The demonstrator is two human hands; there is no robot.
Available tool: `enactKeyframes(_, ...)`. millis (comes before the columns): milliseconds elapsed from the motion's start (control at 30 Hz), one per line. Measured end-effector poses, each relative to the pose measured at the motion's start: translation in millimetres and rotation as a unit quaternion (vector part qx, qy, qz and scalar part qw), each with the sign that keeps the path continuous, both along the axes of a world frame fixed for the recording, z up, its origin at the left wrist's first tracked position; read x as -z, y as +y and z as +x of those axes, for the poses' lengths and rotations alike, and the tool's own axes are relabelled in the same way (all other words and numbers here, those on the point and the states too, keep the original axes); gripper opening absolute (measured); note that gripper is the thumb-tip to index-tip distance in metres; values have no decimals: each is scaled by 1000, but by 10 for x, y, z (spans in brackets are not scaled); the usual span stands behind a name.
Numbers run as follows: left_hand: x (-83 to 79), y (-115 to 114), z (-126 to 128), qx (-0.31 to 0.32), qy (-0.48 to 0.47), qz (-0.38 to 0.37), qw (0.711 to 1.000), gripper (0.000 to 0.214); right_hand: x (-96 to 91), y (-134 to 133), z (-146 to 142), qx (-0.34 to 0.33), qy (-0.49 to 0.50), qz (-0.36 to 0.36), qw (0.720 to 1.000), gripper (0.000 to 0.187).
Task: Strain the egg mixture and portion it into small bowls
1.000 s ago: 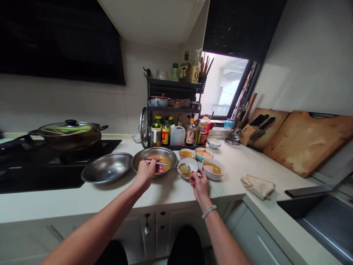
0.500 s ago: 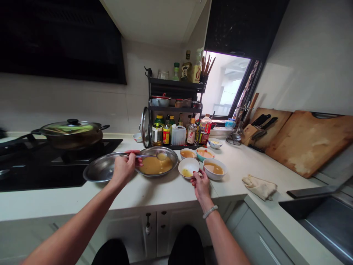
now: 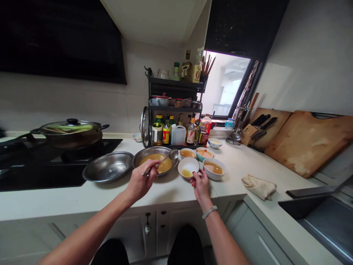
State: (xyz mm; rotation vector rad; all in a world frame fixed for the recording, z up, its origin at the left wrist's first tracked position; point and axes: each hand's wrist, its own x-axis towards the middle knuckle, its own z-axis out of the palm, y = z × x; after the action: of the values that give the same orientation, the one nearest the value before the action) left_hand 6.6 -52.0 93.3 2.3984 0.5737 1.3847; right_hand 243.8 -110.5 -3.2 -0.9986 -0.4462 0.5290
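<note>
My left hand (image 3: pixel 142 180) grips the handle of a metal ladle (image 3: pixel 173 154), whose bowl hangs at the right rim of a steel basin (image 3: pixel 137 159). Brownish-yellow broth (image 3: pixel 164 165) lies in that basin. With my right hand (image 3: pixel 200 183) I pinch the near right rim of a small white bowl (image 3: pixel 190 163) that has a little yellow liquid at its bottom. Around it stand a larger white bowl of broth (image 3: pixel 219 176), a green-rimmed bowl (image 3: pixel 202 158) and another small bowl (image 3: pixel 188 153), each with broth in it.
An oval steel basin (image 3: pixel 109 167) with bare insides stands at the left, beside the stove with a lidded pan (image 3: pixel 72 134). Behind is a black rack (image 3: pixel 176 109) of bottles. A folded cloth (image 3: pixel 259 187) lies at the right, near the sink (image 3: pixel 328 217).
My left hand has swung right and nearer to me. The ladle's bowl has moved from over the broth to the basin's right rim. My right hand keeps its hold on the white bowl.
</note>
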Motion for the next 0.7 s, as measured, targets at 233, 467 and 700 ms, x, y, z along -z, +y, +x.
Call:
enactKeyframes(233, 51, -129, 314, 101, 115, 98, 983, 25, 21, 8, -5, 18, -17, -3, 1000, 47)
enactKeyframes(467, 101, -96, 467, 117, 220, 177, 952, 27, 46, 25, -1, 21, -30, -4, 999, 48)
enactKeyframes(700, -81, -67, 493, 112, 89, -126, 982, 20, 43, 18, -2, 8, -13, -8, 1000, 49)
